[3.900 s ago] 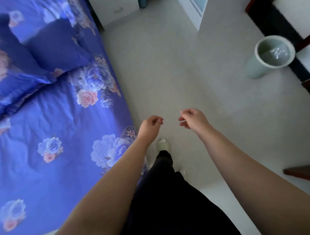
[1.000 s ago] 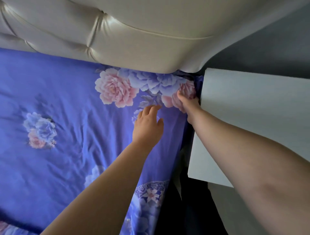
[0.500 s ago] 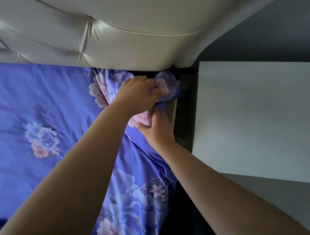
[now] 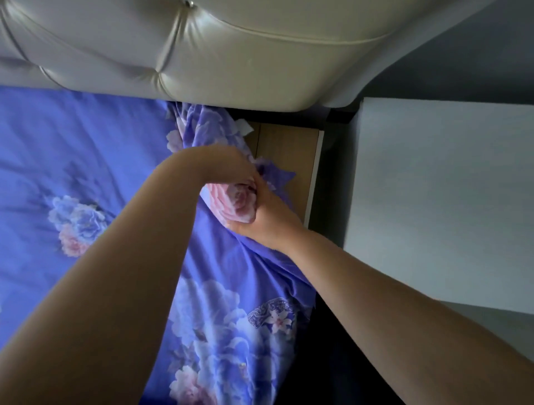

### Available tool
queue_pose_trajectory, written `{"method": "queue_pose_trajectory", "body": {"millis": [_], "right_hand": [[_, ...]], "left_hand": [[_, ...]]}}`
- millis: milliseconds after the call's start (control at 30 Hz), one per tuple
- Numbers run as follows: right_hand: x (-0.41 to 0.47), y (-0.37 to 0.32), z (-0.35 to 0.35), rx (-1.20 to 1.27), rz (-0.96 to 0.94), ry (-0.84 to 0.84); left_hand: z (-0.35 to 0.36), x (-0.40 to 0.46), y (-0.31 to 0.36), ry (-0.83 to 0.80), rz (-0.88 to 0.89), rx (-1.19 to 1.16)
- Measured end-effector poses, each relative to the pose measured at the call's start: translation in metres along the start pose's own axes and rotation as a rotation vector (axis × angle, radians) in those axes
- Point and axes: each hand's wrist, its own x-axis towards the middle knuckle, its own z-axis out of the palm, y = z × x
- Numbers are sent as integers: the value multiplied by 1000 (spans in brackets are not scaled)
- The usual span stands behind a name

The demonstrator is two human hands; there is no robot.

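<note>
**Operator:** Report hand condition.

**Inspector:** We record two hands, both closed on fabric. The left hand (image 4: 228,163) comes in from above, knuckles up, with its fingers curled down into the sheet corner (image 4: 234,203). The right hand (image 4: 270,222) grips the same bundle from below and from the right, with the thumb along the underside and the fingers wrapped round the far side. The two hands touch at the top of the bundle.

**Operator:** Locate the workpiece.

**Inspector:** We find the sheet corner gathered into one tight roll between the hands, with a pink printed rose facing up. It is raised clear of the wooden bed base (image 4: 284,156), which shows bare just beside it. The rest of the blue floral bedsheet (image 4: 86,138) lies flat across the bed to the left and toward us. A creased ridge runs from the roll up to the headboard.

**Operator:** List surrounding items and quantities.

**Inspector:** We count one bedsheet and one cream tufted headboard (image 4: 231,57) overhanging the head of the bed, with one metal stud (image 4: 189,3) visible at the frame's top edge. We also count one white nightstand (image 4: 445,188) to the right, set apart from the bed base by a dark gap. A grey wall (image 4: 462,57) stands behind it.
</note>
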Motion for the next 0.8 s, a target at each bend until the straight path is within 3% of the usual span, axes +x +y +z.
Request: {"method": "queue_pose_trajectory", "body": {"millis": [67, 133, 167, 200, 267, 367, 400, 467, 533, 633, 733, 800], "right_hand": [[14, 3, -19, 353, 93, -95], [27, 13, -43, 567, 198, -151], [33, 22, -56, 678, 261, -162], [39, 35, -66, 773, 316, -120], [53, 53, -85, 781, 454, 100], [65, 72, -94, 285, 735, 447], [67, 72, -91, 163, 738, 534], [60, 59, -78, -65, 525, 660], [45, 49, -52, -355, 167, 681], [21, 36, 9, -490, -279, 405], [-15, 15, 77, -493, -549, -302], [-25, 17, 99, -727, -596, -720]], "left_hand": [[8, -1, -8, 359, 61, -377], [29, -6, -9, 911, 109, -557], [42, -8, -8, 1088, 104, -580], [58, -7, -6, 1164, 77, -597], [99, 0, -1, 1109, 2, -622], [160, -1, 9, 892, -175, -620], [177, -5, 12, 839, -254, -648], [208, -18, 15, 789, -376, -694], [232, -32, 16, 742, -445, -707], [259, -49, 8, 729, -572, -772], [276, -60, -7, 815, -706, -863], [288, -65, -19, 859, -757, -916]]}}
